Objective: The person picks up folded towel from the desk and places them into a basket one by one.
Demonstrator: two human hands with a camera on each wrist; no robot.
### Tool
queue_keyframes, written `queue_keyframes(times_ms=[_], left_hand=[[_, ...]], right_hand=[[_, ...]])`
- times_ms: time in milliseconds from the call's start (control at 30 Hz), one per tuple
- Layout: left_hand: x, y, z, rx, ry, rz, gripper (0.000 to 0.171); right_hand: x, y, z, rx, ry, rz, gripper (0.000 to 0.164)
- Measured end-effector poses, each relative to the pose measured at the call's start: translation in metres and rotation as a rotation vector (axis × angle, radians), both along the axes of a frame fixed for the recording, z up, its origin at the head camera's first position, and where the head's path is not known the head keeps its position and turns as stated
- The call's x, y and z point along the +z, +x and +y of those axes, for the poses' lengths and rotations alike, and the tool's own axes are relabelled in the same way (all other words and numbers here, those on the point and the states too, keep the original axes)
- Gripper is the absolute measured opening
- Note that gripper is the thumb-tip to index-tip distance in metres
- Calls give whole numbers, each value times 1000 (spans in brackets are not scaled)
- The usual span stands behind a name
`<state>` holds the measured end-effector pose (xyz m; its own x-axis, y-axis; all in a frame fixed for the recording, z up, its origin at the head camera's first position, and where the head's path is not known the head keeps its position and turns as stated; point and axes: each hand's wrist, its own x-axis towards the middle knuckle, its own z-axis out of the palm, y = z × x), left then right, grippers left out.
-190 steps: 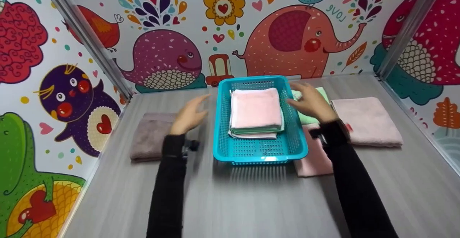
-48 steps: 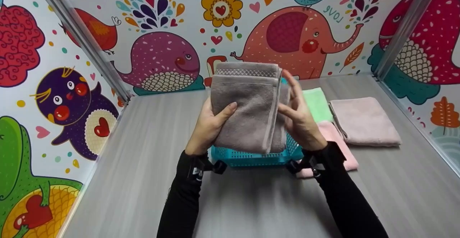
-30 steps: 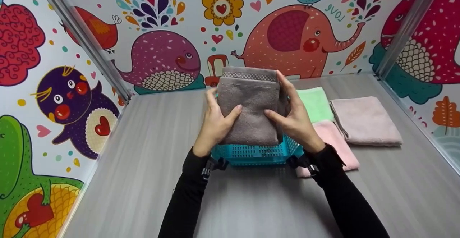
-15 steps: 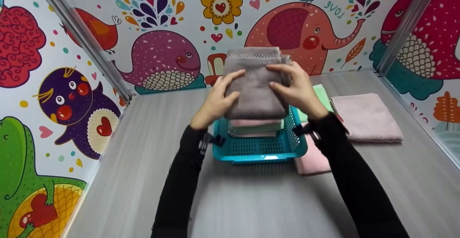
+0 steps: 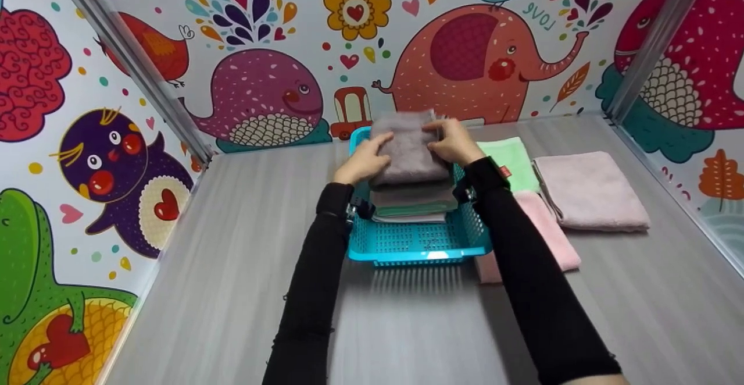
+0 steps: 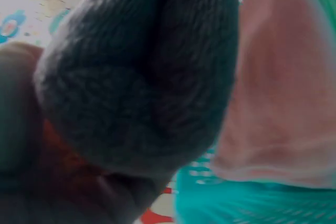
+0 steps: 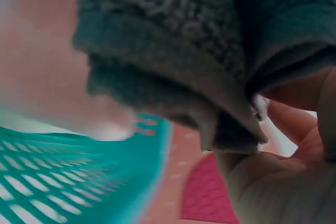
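A folded grey-brown towel (image 5: 410, 155) is held between both hands over the turquoise basket (image 5: 418, 255). My left hand (image 5: 365, 159) grips its left side and my right hand (image 5: 458, 142) pinches its right edge, thumbs toward me. Beneath it, inside the basket, lies a stack of folded pink, green and white cloths (image 5: 414, 203). In the left wrist view the towel's thick rounded fold (image 6: 136, 87) fills the middle, with a pink cloth (image 6: 283, 103) beyond. The right wrist view shows its layered edges (image 7: 163, 56) between thumb and fingers.
Right of the basket lie a folded green cloth (image 5: 511, 161) and a pink cloth (image 5: 549, 231). Farther right is a larger pale pink folded towel (image 5: 590, 190). A patterned wall panel (image 5: 261, 100) stands behind the grey tabletop (image 5: 232, 292).
The grey-brown towel was on the table left of the basket; both hands now hold it over the stack. In the last half second it has come down toward the basket.
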<state>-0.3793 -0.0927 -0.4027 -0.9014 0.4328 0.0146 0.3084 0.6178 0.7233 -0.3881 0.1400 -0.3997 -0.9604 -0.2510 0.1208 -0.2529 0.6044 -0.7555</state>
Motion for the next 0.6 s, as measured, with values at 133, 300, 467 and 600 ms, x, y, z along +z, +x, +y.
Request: queue_keyframes(times_ms=[133,300,467,600], left_hand=[[-18,-4,5,8,-131,-39,62],[-28,-1,11,54,-196,-68,64],[-29,-1,14,73,-264,-86,64],[-31,-1,15,87,-318,-108,66]], right_hand=[[-21,-6,1,26,84,-55,50],[-34,-8,-1,16,138,-61,50],[-38,-10,-5,-5,177,-60,53],[-43,-11,-8,-7,196,-78,55]])
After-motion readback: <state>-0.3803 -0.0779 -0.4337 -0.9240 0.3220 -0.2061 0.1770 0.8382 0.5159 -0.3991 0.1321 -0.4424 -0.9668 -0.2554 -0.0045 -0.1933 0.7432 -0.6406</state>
